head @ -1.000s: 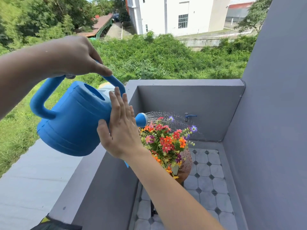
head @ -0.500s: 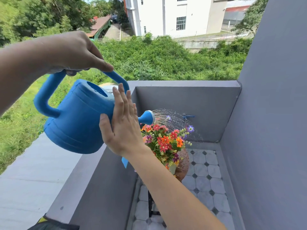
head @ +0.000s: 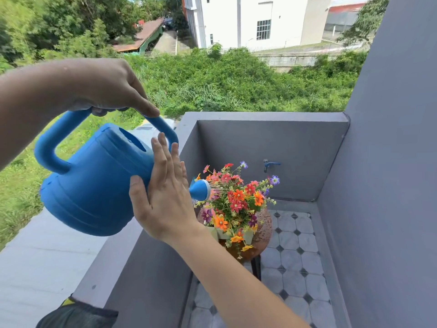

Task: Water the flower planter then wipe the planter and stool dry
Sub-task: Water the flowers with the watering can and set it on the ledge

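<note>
The can (head: 94,183), likely heavy and sloshing, is carried by its handle in the clenched left hand (head: 106,88) (the right hand (head: 165,200) is pressed flat, fingers (head: 163,157) extended) over the planter (head: 234,233).

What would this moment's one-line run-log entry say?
phase: watering | left hand: grips watering can handle | right hand: flat on can | spray: onto flowers

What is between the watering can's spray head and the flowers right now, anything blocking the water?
Nothing visible. The spray head sits right beside the flowers, with only fine streams of water between them. The right hand rests flat on the watering can, behind the head.
</note>
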`<state>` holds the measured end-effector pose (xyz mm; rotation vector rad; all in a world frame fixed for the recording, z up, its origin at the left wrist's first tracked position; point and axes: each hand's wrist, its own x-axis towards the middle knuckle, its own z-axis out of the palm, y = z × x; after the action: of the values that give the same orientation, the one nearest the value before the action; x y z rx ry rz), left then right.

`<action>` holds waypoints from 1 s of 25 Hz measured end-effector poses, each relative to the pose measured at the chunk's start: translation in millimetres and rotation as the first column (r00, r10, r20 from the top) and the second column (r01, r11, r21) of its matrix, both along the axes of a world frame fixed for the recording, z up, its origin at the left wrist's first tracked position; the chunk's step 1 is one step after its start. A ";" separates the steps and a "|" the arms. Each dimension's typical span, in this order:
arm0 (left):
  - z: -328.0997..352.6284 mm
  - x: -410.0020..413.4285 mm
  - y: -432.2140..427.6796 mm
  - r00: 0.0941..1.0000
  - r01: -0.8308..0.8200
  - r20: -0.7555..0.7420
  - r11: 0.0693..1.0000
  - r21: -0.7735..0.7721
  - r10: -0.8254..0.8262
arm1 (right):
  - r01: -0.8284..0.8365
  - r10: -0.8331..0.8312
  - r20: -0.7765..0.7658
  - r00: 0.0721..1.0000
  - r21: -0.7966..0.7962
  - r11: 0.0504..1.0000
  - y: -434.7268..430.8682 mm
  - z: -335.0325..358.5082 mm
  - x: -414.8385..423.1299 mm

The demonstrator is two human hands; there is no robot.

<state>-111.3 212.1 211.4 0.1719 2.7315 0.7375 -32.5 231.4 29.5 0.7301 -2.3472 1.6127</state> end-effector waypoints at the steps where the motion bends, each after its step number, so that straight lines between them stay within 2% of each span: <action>1: 13.1 39.9 -28.8 0.993 -0.071 0.090 0.997 0.000 0.071 | -0.001 0.001 -0.002 1.000 -0.005 1.000 0.3 -0.5 3.4; 2: 8.7 33.3 -42.8 0.968 -0.232 -0.109 0.971 -0.059 0.225 | 0.003 -0.003 -0.007 1.000 -0.012 1.000 0.6 -0.8 6.2; 3: 2.7 28.5 -55.8 0.961 -0.240 -0.169 0.965 -0.109 0.220 | 0.010 -0.010 -0.015 1.000 -0.017 1.000 0.8 -1.3 7.7; 5: -5.1 29.0 -70.7 0.968 -0.224 -0.120 0.974 -0.035 0.218 | 0.025 -0.026 -0.039 0.999 -0.014 1.000 1.0 -1.6 7.2; 6: -5.2 29.9 -73.1 0.961 -0.233 -0.145 0.971 0.047 0.237 | 0.031 -0.031 -0.054 0.998 -0.004 1.000 0.3 -1.7 6.7; 10: -32.7 46.3 -130.8 0.924 -0.314 -0.128 0.906 0.284 0.360 | -0.001 0.005 -0.083 0.997 0.048 0.999 -18.3 -9.6 10.6; 15: -85.4 78.7 -167.8 0.879 -0.320 -0.142 0.783 0.533 0.455 | 0.032 -0.027 -0.062 0.998 0.088 0.996 -40.2 -34.5 18.1; 18: -114.9 84.2 -169.1 0.845 -0.327 -0.101 0.658 0.678 0.524 | 0.081 -0.076 -0.051 0.996 0.086 0.993 -40.4 -44.7 10.7; 22: -155.2 99.1 -186.1 0.692 -0.369 -0.080 0.447 0.815 0.717 | 0.073 -0.074 0.004 0.997 0.111 0.991 -60.9 -53.8 -1.7; 25: -174.3 103.0 -189.0 0.564 -0.389 -0.107 0.377 0.841 0.819 | 0.030 -0.037 0.052 0.998 0.138 0.990 -74.6 -60.6 -22.0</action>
<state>-8.3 23.1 37.2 -0.7127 2.6803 2.3861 -54.5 156.9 -31.1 0.6769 -2.5151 1.4878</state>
